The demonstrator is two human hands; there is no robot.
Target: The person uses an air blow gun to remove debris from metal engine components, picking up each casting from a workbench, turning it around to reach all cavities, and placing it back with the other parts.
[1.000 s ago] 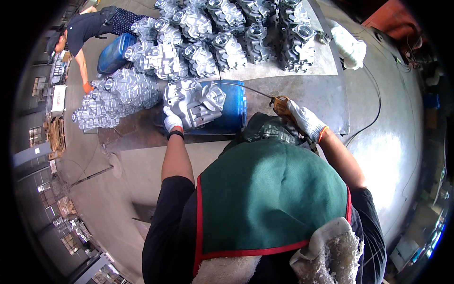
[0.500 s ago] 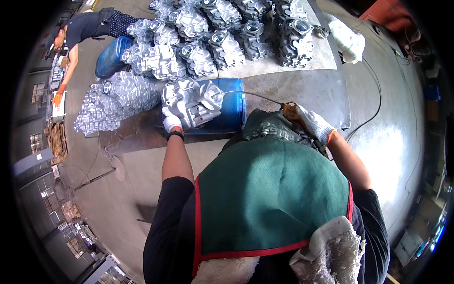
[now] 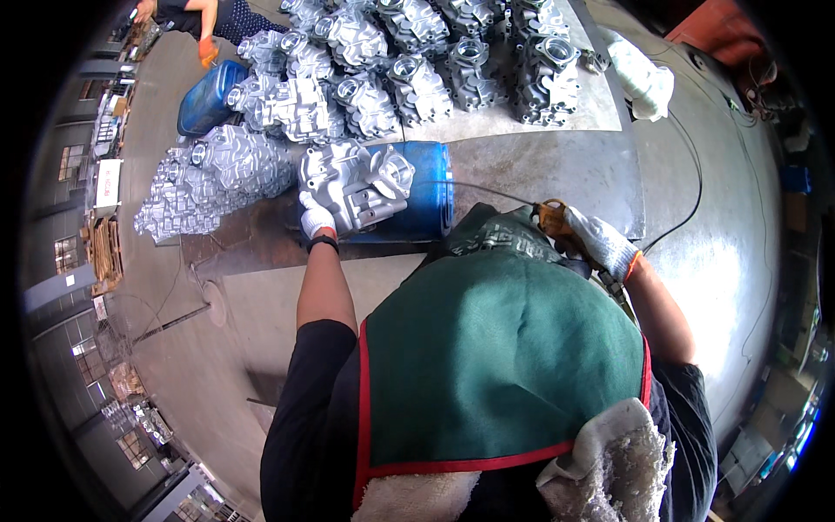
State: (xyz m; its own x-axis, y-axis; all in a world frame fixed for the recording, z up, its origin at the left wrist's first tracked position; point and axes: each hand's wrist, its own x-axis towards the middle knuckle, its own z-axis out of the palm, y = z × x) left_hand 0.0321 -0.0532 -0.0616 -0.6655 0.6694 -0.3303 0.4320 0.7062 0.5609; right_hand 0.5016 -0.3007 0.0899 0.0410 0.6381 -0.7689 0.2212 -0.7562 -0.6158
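My left hand (image 3: 317, 215), in a white knit glove, grips the near left side of a silver metal casting (image 3: 355, 193). The casting rests tilted on a blue plastic drum (image 3: 432, 204) lying on its side, its round opening facing right. In my gloved right hand (image 3: 602, 241) is an orange air blow gun (image 3: 551, 217) with a long thin tube (image 3: 491, 188). The tube points left at the casting's round opening; whether its tip is inside, I cannot make out. My right fingers are wrapped round the gun's body.
Several similar castings (image 3: 419, 87) stand in rows on the far table, with more heaped (image 3: 213, 178) at the left. Another blue drum (image 3: 211, 97) stands beyond that heap. A co-worker's orange-gloved hand (image 3: 208, 52) is near it. A dark hose (image 3: 696, 183) curves at the right.
My right hand and the blow gun have moved a little right, drawing the tube back from the casting. The casting has shifted slightly. The co-worker's arm has swung over toward the far drum.
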